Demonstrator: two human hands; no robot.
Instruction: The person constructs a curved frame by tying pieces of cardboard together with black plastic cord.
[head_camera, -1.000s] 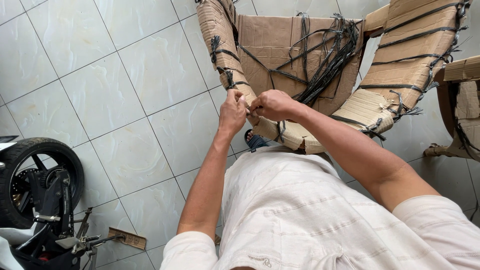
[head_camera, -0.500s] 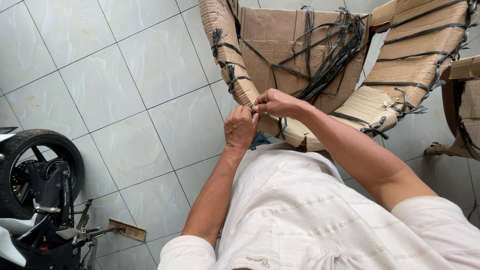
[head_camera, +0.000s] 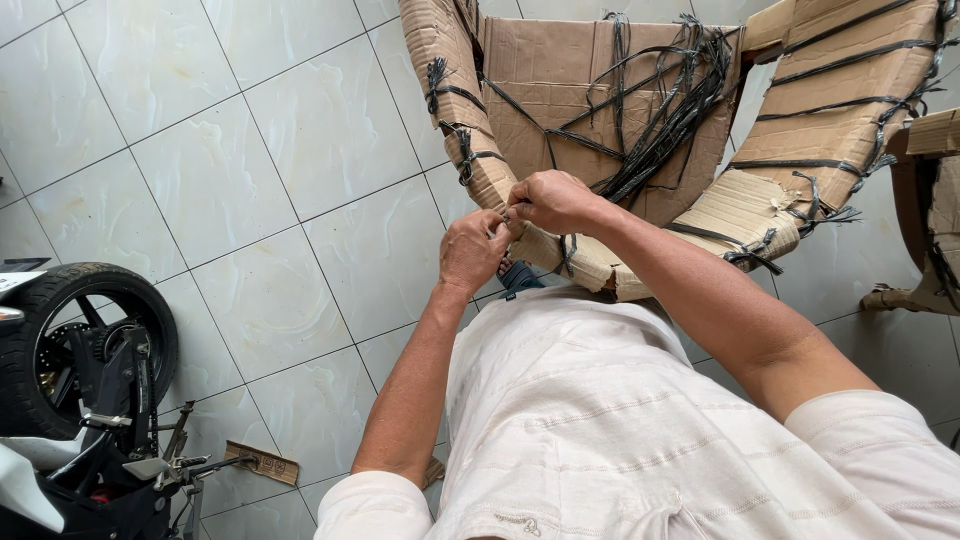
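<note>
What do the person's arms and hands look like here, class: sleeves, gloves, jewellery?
Both arms are bare below short white sleeves of a faintly striped shirt. The left hand and right hand are ungloved; no rings, watch or wristbands show.

We stand on a floor (head_camera: 250, 170) of large, glossy, off-white tiles with faint marbling and thin dark grout lines running on a slant. Soft daylight spreads evenly over it, leaving pale sheen on the tiles and only weak shadows. At the lower left we see the rear of a parked motorcycle (head_camera: 85, 400), its black tyre (head_camera: 60, 295) resting on the tiles. Just beside it lies a small flat scrap of cardboard (head_camera: 262, 463). No walls or windows come into our sight.
</note>
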